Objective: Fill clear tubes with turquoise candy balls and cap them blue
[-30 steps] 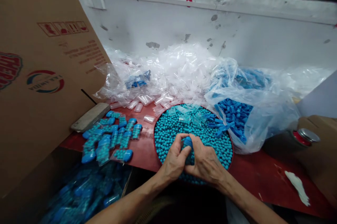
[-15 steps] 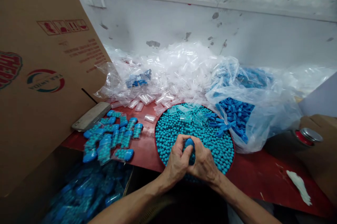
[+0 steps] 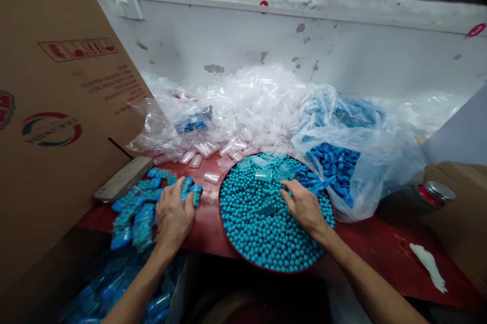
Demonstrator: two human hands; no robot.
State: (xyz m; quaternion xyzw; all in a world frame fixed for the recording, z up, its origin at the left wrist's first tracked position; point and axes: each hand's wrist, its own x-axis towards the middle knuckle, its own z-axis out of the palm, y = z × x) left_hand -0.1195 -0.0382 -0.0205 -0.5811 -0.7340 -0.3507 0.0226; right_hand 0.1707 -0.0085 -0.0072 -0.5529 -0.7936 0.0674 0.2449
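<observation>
Over packets (image 3: 143,226) | left hand (image 3: 173,217): grip hidden, cannot tell | over beads (image 3: 268,240) | right hand (image 3: 306,208): grip half-open, contents unclear

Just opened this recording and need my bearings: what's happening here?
A person works with both bare hands at a red table. The left hand is over the filled packets beside the grey block. The right hand reaches over the round tray of turquoise beads; whether it grips anything is unclear. Blue plastic pieces spill from a clear bag nearby.
</observation>
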